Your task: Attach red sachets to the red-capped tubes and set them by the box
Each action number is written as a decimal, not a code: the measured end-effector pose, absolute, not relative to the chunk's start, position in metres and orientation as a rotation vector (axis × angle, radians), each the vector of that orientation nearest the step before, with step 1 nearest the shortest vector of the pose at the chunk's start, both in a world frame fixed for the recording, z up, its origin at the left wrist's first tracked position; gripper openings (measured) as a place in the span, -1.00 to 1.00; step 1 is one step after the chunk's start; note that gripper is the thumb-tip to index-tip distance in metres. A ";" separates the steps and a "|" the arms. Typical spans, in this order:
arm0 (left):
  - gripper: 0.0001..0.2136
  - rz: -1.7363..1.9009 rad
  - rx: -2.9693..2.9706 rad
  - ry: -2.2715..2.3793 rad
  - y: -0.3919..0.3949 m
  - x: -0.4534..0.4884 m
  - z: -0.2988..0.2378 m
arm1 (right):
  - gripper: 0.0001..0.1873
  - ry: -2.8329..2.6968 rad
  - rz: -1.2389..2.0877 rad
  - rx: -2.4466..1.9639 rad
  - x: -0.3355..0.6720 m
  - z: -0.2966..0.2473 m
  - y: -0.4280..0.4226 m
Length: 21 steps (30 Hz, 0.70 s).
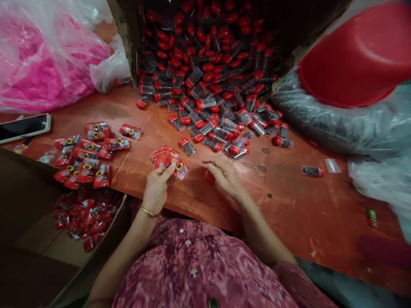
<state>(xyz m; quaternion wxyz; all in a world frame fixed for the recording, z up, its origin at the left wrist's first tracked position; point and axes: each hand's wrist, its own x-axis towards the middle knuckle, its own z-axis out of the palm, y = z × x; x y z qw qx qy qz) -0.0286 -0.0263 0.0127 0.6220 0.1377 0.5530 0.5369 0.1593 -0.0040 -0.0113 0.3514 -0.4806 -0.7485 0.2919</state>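
Scuffed red-brown table, dim light

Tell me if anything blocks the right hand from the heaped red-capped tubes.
Nothing visible: only a strip of tabletop shows between the right hand and the heaped red-capped tubes. The left hand, on the red packets, is aside.

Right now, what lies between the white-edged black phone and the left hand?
In the head view, shiny red plastic packets lie on the reddish table between them.
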 end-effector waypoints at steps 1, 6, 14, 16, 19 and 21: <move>-0.72 1.226 0.303 1.278 -0.025 -0.029 0.013 | -0.75 -2.030 0.663 -1.254 0.174 -0.011 0.002; -0.72 1.159 0.284 1.263 -0.023 -0.024 0.012 | -0.48 -2.550 0.572 -1.055 0.212 -0.015 0.017; -0.75 1.149 0.251 1.264 -0.022 -0.026 0.012 | -0.60 -2.566 0.580 -1.130 0.201 -0.029 -0.002; -0.74 1.141 0.259 1.259 -0.023 -0.026 0.011 | -0.46 -2.554 0.526 -1.191 0.200 -0.031 -0.008; -0.74 1.125 0.261 1.260 -0.023 -0.025 0.010 | -0.51 -2.513 0.451 -1.287 0.199 -0.037 -0.014; -0.74 1.120 0.247 1.265 -0.023 -0.026 0.009 | -0.58 -2.466 0.458 -1.313 0.200 -0.041 -0.017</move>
